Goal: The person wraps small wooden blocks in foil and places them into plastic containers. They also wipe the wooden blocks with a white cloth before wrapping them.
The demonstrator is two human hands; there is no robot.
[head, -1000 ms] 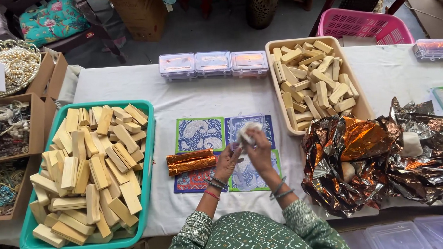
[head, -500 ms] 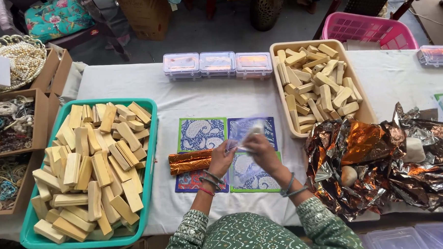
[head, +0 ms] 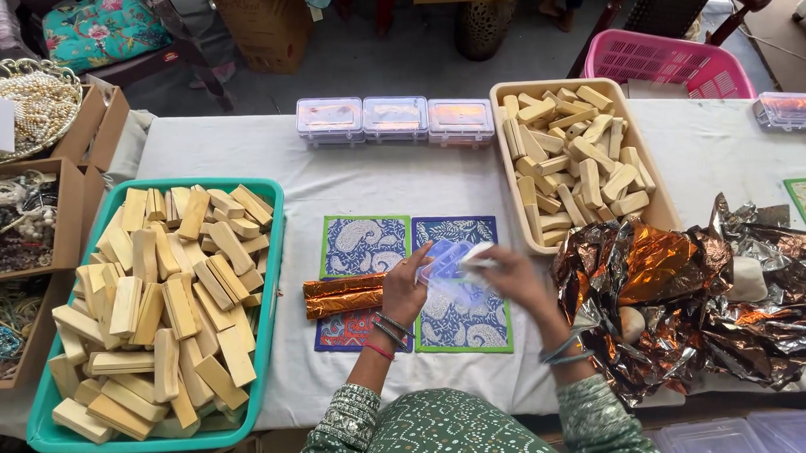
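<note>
Both hands meet over the blue patterned mat [head: 464, 318]. The left hand [head: 403, 289] and right hand [head: 510, 276] each pinch a clear plastic bag [head: 447, 268] just above the mat; a pale piece, perhaps a bar, shows blurred at the right fingers. Left of the mat lies a copper-foil packet [head: 343, 296].
</note>
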